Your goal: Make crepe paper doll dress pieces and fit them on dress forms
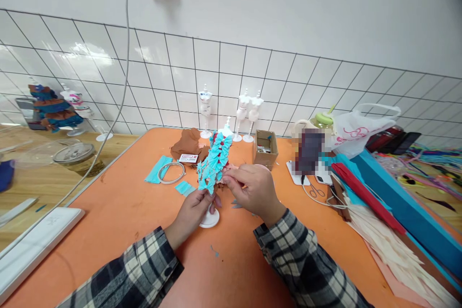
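Observation:
A small white mannequin [226,130] on a round white base [210,219] stands tilted in front of me. It wears a ruffled turquoise dress [215,161] with touches of red and pink at its right side. My left hand [197,209] is closed around the lower part of the mannequin, just under the hem. At the dress's right edge, the thumb and fingers of my right hand [252,187] are pinched together against the ruffles. What lies between those fingertips is too small to make out.
Behind the dress are brown crepe paper [186,142], a turquoise piece [159,169], a wire ring [172,173] and a cardboard box [266,149]. Bare mannequins [205,106] line the wall. Scissors [317,190], a phone [309,150] and paper rolls [368,197] lie right; a white power strip [43,250] left.

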The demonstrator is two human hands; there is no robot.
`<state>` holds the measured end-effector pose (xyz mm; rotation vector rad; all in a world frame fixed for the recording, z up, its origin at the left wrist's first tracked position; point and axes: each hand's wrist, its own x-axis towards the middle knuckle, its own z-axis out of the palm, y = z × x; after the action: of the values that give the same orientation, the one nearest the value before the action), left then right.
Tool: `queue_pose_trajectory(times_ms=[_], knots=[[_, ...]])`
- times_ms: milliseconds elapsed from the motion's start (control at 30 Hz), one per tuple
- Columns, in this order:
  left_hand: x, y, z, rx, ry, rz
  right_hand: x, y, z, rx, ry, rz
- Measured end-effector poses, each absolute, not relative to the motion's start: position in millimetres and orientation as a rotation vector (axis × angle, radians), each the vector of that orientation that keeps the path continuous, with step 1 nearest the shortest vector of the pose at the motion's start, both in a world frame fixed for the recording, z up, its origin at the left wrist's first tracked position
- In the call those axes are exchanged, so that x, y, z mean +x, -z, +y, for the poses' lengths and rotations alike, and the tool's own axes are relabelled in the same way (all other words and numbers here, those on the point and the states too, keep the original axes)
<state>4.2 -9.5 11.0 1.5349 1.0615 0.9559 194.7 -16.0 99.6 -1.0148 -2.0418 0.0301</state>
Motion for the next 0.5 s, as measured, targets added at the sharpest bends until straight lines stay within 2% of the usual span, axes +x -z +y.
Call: queue_pose_trajectory(times_ms=[133,233,333,500], knots=[[-2.6,-1.9,4.0,1.616,-1.077,1.221,201.8,-101.2,-20.5,-1.02,-0.041,-1.828],[-9.1,5.1,17.5,1.649,-1.128,1.341,221.4,-81.6,-26.3,-1.041,-0.028,-1.719],[-11.1,11.2,31.4,1.67,-1.164,1.418,247.1,-43.2,-34.5,-1.155,-0.014,-1.796],[-2.3,20.5,59.5,1.74,-1.162,1.545,254.8,-0.6,-56.9,-1.206,-0.28,-2.264]])
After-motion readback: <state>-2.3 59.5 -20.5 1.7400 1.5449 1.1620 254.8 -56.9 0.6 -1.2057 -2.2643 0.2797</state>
